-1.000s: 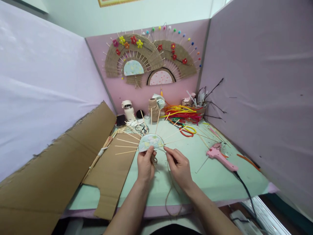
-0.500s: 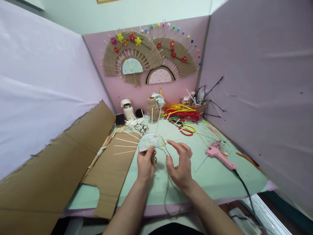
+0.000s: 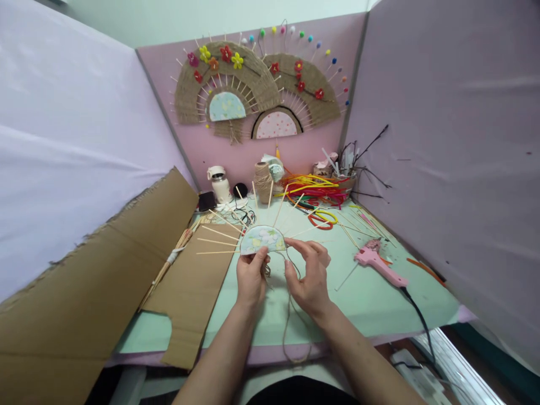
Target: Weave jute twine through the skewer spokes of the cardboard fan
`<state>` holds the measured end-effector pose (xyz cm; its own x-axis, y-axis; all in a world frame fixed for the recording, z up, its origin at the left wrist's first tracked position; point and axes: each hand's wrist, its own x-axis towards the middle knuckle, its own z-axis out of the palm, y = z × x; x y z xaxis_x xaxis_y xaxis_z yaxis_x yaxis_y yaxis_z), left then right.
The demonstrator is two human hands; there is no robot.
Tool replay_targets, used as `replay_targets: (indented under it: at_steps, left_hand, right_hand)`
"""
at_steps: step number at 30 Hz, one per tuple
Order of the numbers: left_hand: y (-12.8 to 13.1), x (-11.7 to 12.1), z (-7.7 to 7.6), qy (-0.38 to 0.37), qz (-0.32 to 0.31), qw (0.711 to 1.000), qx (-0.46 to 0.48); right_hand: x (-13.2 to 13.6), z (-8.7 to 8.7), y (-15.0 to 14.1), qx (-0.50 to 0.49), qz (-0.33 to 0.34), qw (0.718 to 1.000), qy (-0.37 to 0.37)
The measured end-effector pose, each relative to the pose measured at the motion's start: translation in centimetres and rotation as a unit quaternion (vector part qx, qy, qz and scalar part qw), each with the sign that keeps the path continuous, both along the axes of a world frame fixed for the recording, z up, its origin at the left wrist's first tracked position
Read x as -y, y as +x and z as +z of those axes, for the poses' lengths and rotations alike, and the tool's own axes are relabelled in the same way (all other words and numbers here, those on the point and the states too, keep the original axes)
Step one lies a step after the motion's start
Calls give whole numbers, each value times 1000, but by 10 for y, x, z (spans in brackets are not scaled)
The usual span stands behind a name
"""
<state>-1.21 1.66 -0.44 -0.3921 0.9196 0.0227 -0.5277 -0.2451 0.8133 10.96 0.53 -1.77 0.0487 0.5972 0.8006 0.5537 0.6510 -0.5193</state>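
Note:
My left hand pinches the lower edge of a half-round fan base, thumb on its pale blue flowered face. Thin wooden sticks spread outward from its curved edge. My right hand is at the base's right end, its index fingertip at the edge and its thumb apart, lower down. Jute twine runs from the base past the right thumb and hangs in a loop at the table's front edge. Some of the twine is hidden behind my left fingers.
A pink glue gun lies at right, its black cord going off the table. Cardboard and a stick bundle are at left. Behind are a twine spool, scissors, coloured pipe cleaners and a white bottle.
My right index finger has come in to the right end of the fan base. The base has turned slightly clockwise with its sticks. The view has shifted a little.

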Motion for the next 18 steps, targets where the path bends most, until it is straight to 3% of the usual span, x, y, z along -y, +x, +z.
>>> replay_targets:
  at_steps: [18]
  left_hand:
    - [0,-1,1,-3,6,1000,4]
  right_hand:
    - [0,-12,3,-1,-19,999,51]
